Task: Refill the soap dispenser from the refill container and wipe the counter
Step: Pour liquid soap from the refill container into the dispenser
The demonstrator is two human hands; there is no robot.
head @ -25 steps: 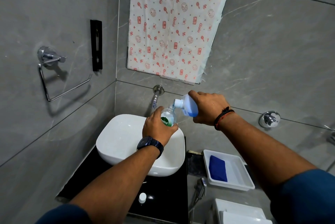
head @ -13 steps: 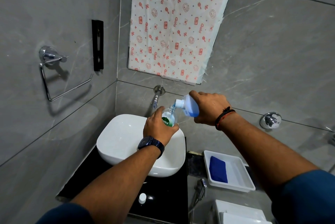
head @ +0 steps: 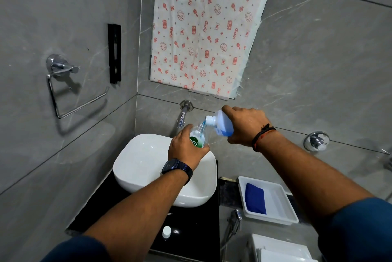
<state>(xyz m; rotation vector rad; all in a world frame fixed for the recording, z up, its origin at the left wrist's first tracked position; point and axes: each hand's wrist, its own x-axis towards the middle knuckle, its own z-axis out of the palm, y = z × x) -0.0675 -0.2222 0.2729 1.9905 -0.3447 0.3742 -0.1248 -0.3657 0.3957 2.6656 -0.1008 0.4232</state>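
Grey tiled walls enclose a white basin [head: 148, 162] set on a black counter [head: 191, 232], with a tap [head: 182, 117] on the wall above it. Left to right: the left hand [head: 186, 148] is clenched around the clear dispenser [head: 197, 137], held above the basin's rear edge; the right hand [head: 244, 127] grasps the refill bottle [head: 222, 124], tilted with its nozzle just above the dispenser mouth. Compared with 0.5 s and 1.0 s earlier, a thin blue stream now runs from nozzle to mouth, where none was evident; both hands otherwise keep the same relative position. Judgement: the pour is under way, so the refill step is active but incomplete; the fill level is hidden by the left hand. 1 white cap [head: 166, 231] lies on the counter near its front edge. Right of the basin, a white tray [head: 284, 208] holds a blue cloth [head: 254, 199], untouched, so wiping is not yet begun.
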